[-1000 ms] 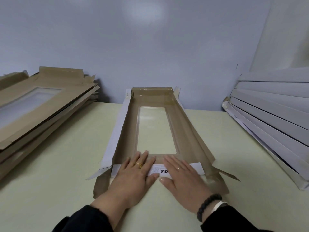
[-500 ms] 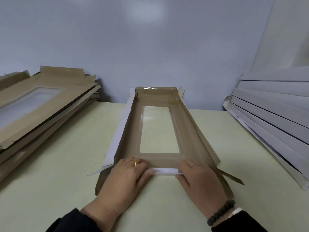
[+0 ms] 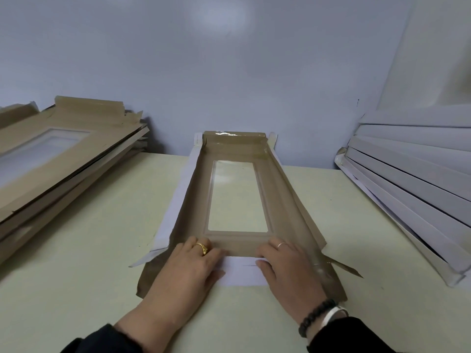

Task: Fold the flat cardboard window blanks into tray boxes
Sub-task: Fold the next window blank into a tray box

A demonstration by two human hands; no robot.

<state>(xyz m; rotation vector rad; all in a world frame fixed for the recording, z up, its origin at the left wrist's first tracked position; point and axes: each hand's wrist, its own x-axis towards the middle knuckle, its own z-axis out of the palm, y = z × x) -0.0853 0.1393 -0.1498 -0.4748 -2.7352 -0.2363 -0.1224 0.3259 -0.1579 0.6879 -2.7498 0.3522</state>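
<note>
- Head view: the window blank (image 3: 237, 200) lies on the pale table (image 3: 89, 250), its clear window panel (image 3: 237, 197) pointing away from you and the near end flap (image 3: 242, 272) under your hands.
- Your left hand (image 3: 188, 268) lies on the near left corner of the blank, fingers bent over the flap's fold line. Your right hand (image 3: 288, 271) mirrors it on the near right corner. The two are apart, with white flap showing between them.
- Whether your fingertips hook under the flap or only press on it cannot be told from here.
- To do this fold well, I judge you should keep both hands level along the crease just nearer you than the window panel, so the flap bends in one straight line.
- Mind the loose corner tabs (image 3: 341, 267) splayed out beside the flap; they likely need tucking inside the side walls.
- Left of the blank, well apart, sits the stack of flat blanks (image 3: 58, 159); right of it leans a stack of white folded boxes (image 3: 413, 184).
</note>
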